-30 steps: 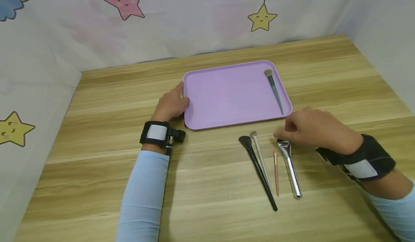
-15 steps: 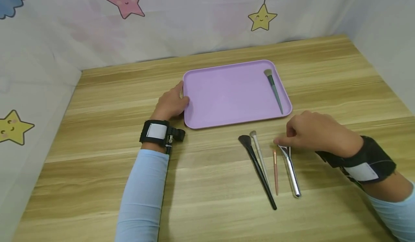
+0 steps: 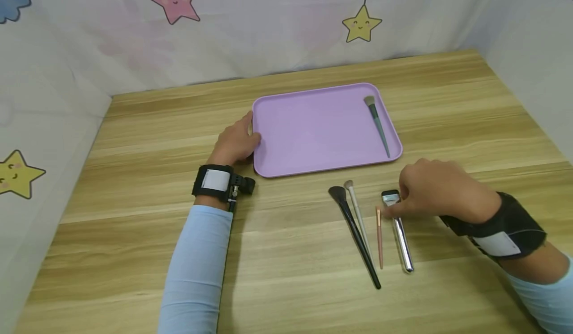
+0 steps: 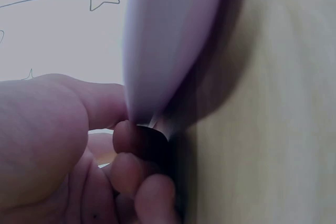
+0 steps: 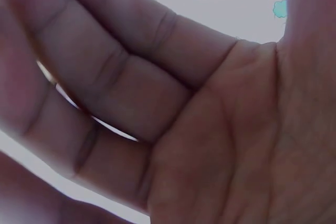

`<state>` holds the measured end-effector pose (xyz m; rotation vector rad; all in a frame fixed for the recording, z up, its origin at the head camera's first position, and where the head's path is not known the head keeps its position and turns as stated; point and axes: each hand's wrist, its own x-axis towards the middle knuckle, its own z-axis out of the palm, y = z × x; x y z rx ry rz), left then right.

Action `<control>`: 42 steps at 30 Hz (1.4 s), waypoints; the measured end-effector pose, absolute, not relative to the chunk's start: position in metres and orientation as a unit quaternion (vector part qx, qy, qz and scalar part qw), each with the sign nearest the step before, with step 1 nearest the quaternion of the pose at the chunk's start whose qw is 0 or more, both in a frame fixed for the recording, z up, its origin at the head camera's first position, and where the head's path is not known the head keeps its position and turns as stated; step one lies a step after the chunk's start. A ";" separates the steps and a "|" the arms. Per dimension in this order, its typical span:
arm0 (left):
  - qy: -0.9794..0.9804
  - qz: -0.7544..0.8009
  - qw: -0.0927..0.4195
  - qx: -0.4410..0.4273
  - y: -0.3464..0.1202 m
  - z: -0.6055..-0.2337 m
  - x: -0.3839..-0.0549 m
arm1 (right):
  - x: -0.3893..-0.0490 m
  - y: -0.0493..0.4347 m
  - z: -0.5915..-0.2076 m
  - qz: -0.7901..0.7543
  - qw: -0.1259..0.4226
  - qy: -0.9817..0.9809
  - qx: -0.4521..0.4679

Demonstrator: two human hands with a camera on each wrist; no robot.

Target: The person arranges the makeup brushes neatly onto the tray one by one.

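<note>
A black makeup brush (image 3: 357, 238), white-handled brush (image 3: 359, 218) and pink-handled brush (image 3: 379, 237) lie left of a silver-handled brush (image 3: 404, 247); the right hand (image 3: 434, 187) has its thumb across the silver one's neck, whether gripping I cannot tell. Beyond, the left hand (image 3: 234, 142) pinches the left rim of a lilac tray (image 3: 318, 130) bearing a green-handled brush (image 3: 378, 124).

The left grip (image 3: 235, 140) holds a purple tray (image 3: 320, 130); the right grip (image 3: 434, 189) partly hides a silver brush (image 3: 405, 247).
</note>
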<state>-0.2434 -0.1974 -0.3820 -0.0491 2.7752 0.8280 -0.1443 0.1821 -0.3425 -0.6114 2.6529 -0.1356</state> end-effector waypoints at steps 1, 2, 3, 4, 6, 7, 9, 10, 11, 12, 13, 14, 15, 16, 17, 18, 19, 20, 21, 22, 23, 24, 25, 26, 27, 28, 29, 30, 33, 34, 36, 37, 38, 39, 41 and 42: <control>0.951 0.284 0.122 -0.017 -0.198 -0.382 -0.244 | -0.144 0.181 -0.342 -0.047 0.209 0.951 -0.221; 0.951 0.284 0.121 -0.018 -0.198 -0.382 -0.244 | -0.143 0.181 -0.342 -0.045 0.212 0.951 -0.221; 0.951 0.285 0.122 -0.018 -0.198 -0.383 -0.244 | -0.143 0.180 -0.342 -0.044 0.215 0.950 -0.221; 0.950 0.285 0.122 -0.019 -0.198 -0.383 -0.244 | -0.143 0.180 -0.342 -0.042 0.220 0.949 -0.220; 0.951 0.285 0.122 -0.019 -0.197 -0.383 -0.244 | -0.142 0.178 -0.343 -0.038 0.230 0.947 -0.219; 0.950 0.285 0.123 -0.019 -0.197 -0.383 -0.244 | -0.142 0.178 -0.343 -0.036 0.235 0.947 -0.218; 0.950 0.286 0.124 -0.020 -0.197 -0.383 -0.244 | -0.142 0.177 -0.344 -0.036 0.240 0.945 -0.220; 0.950 0.286 0.123 -0.020 -0.196 -0.383 -0.244 | -0.142 0.177 -0.344 -0.037 0.240 0.944 -0.222; 0.950 0.286 0.124 -0.021 -0.196 -0.383 -0.244 | -0.143 0.176 -0.345 -0.039 0.239 0.944 -0.224; 0.950 0.286 0.124 -0.021 -0.196 -0.383 -0.244 | -0.143 0.176 -0.346 -0.041 0.237 0.944 -0.227; 0.950 0.286 0.123 -0.022 -0.196 -0.383 -0.244 | -0.144 0.176 -0.346 -0.041 0.232 0.944 -0.230; 0.950 0.286 0.123 -0.022 -0.196 -0.383 -0.244 | -0.144 0.177 -0.347 -0.041 0.227 0.945 -0.234; 0.950 0.285 0.123 -0.023 -0.196 -0.383 -0.244 | -0.145 0.177 -0.348 -0.041 0.220 0.946 -0.236; 0.951 0.284 0.123 -0.023 -0.196 -0.383 -0.244 | -0.146 0.177 -0.348 -0.040 0.213 0.947 -0.238; 0.951 0.283 0.122 -0.022 -0.196 -0.383 -0.244 | -0.146 0.178 -0.349 -0.040 0.206 0.948 -0.240; 0.951 0.282 0.123 -0.022 -0.196 -0.382 -0.244 | -0.147 0.178 -0.349 -0.041 0.198 0.949 -0.242; 0.951 0.282 0.124 -0.022 -0.196 -0.382 -0.244 | -0.147 0.179 -0.350 -0.042 0.191 0.950 -0.245; 0.951 0.282 0.125 -0.021 -0.196 -0.382 -0.244 | -0.148 0.180 -0.350 -0.047 0.188 0.950 -0.245; 0.951 0.281 0.126 -0.021 -0.196 -0.382 -0.244 | -0.148 0.180 -0.350 -0.050 0.185 0.950 -0.245; 0.951 0.282 0.127 -0.021 -0.196 -0.382 -0.244 | -0.148 0.180 -0.350 -0.052 0.186 0.951 -0.243; 0.951 0.282 0.127 -0.021 -0.197 -0.382 -0.244 | -0.148 0.181 -0.350 -0.053 0.188 0.950 -0.242; 0.951 0.282 0.127 -0.021 -0.197 -0.382 -0.244 | -0.147 0.180 -0.350 -0.053 0.191 0.951 -0.239; 0.951 0.283 0.126 -0.021 -0.197 -0.381 -0.245 | -0.147 0.180 -0.349 -0.052 0.193 0.951 -0.236; 0.950 0.284 0.126 -0.021 -0.197 -0.381 -0.245 | -0.147 0.180 -0.349 -0.051 0.197 0.951 -0.234; 0.950 0.285 0.125 -0.020 -0.197 -0.381 -0.245 | -0.147 0.179 -0.349 -0.050 0.200 0.950 -0.233; 0.950 0.285 0.125 -0.019 -0.197 -0.380 -0.245 | -0.148 0.179 -0.349 -0.050 0.203 0.950 -0.233; 0.951 0.284 0.123 -0.018 -0.197 -0.380 -0.245 | -0.148 0.179 -0.350 -0.051 0.206 0.949 -0.234; 0.950 0.285 0.124 -0.018 -0.197 -0.380 -0.245 | -0.148 0.179 -0.350 -0.053 0.209 0.948 -0.234; 0.950 0.285 0.124 -0.016 -0.196 -0.380 -0.245 | -0.149 0.179 -0.351 -0.061 0.217 0.947 -0.231; 0.950 0.285 0.125 -0.016 -0.196 -0.380 -0.245 | -0.150 0.179 -0.351 -0.063 0.217 0.946 -0.231; 0.950 0.286 0.126 -0.018 -0.196 -0.380 -0.245 | -0.151 0.179 -0.351 -0.069 0.210 0.947 -0.233; 0.950 0.287 0.126 -0.019 -0.195 -0.380 -0.245 | -0.151 0.179 -0.351 -0.072 0.205 0.947 -0.236; 0.950 0.287 0.126 -0.020 -0.195 -0.380 -0.245 | -0.152 0.179 -0.352 -0.076 0.197 0.947 -0.241; 0.950 0.286 0.126 -0.021 -0.195 -0.380 -0.245 | -0.153 0.180 -0.352 -0.079 0.187 0.948 -0.246; 0.950 0.285 0.127 -0.021 -0.195 -0.380 -0.245 | -0.154 0.180 -0.353 -0.087 0.167 0.949 -0.255; 0.950 0.284 0.127 -0.020 -0.195 -0.380 -0.245 | -0.154 0.180 -0.354 -0.092 0.158 0.949 -0.258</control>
